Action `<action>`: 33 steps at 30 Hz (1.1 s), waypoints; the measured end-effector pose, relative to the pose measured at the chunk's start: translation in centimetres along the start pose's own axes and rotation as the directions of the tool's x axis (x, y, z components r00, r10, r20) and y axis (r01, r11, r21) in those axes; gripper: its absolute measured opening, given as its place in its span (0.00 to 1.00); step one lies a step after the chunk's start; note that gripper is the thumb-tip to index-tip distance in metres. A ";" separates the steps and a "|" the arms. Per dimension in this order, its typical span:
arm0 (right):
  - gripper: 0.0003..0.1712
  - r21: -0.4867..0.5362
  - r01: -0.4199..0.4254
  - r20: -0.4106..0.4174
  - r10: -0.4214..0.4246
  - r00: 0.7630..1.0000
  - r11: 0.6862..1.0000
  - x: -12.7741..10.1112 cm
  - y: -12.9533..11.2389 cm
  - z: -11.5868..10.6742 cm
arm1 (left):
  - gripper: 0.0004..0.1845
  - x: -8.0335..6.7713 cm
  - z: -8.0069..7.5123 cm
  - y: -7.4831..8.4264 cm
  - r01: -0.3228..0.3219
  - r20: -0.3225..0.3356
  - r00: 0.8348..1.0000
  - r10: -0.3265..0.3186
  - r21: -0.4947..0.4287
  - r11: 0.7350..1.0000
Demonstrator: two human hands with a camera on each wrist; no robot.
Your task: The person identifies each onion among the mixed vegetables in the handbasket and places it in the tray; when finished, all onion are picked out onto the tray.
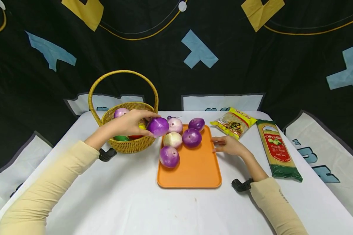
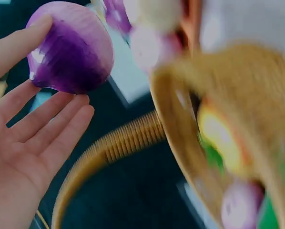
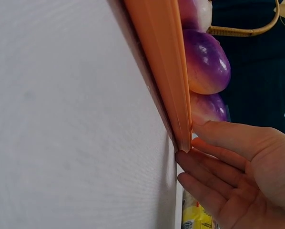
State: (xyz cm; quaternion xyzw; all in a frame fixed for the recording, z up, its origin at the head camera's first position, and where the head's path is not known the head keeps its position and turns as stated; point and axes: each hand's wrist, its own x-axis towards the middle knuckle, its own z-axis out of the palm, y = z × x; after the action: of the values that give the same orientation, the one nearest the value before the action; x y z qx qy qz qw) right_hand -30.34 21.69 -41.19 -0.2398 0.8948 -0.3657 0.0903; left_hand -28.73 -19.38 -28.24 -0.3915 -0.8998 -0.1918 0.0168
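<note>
My left hand [image 1: 132, 123] holds a purple onion [image 1: 158, 126] between thumb and fingertips, above the gap between the wicker basket [image 1: 126, 143] and the orange tray [image 1: 191, 166]. In the left wrist view the same onion [image 2: 71, 47] rests against my fingers [image 2: 61, 114]. Several purple and pale onions [image 1: 192, 137] lie on the tray's far half. My right hand [image 1: 227, 145] lies flat on the table with straight fingers touching the tray's right edge [image 3: 173, 95]. The basket holds another onion [image 1: 120, 112] plus green, yellow and red items.
A yellow noodle packet [image 1: 233, 122] and a long spaghetti packet [image 1: 277, 150] lie right of the tray. The white table [image 1: 135, 202] ends at a dark patterned backdrop. The basket's tall handle [image 1: 123, 73] arches over it.
</note>
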 end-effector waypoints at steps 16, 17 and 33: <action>0.31 -0.005 0.016 0.013 -0.016 1.000 1.000 -0.1 -0.2 0.1 | 0.34 5.0 10.3 4.7 -0.208 0.108 0.972 0.210 -0.028 0.978; 0.31 -0.005 0.012 0.012 -0.012 1.000 1.000 -0.1 -0.2 0.1 | 0.34 5.2 10.6 4.9 -0.194 0.123 0.974 0.192 0.010 0.981; 0.32 0.008 -0.023 0.006 0.023 1.000 1.000 -0.1 -0.2 0.1 | 0.31 4.6 9.6 4.3 -0.140 0.101 0.986 0.136 0.027 0.990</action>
State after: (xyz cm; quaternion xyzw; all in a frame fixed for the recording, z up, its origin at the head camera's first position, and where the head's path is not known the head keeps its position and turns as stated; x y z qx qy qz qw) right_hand -30.19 21.57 -41.12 -0.2303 0.8957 -0.3675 0.0980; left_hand -27.71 -10.01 -34.85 -0.4615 -0.8734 -0.1554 -0.0077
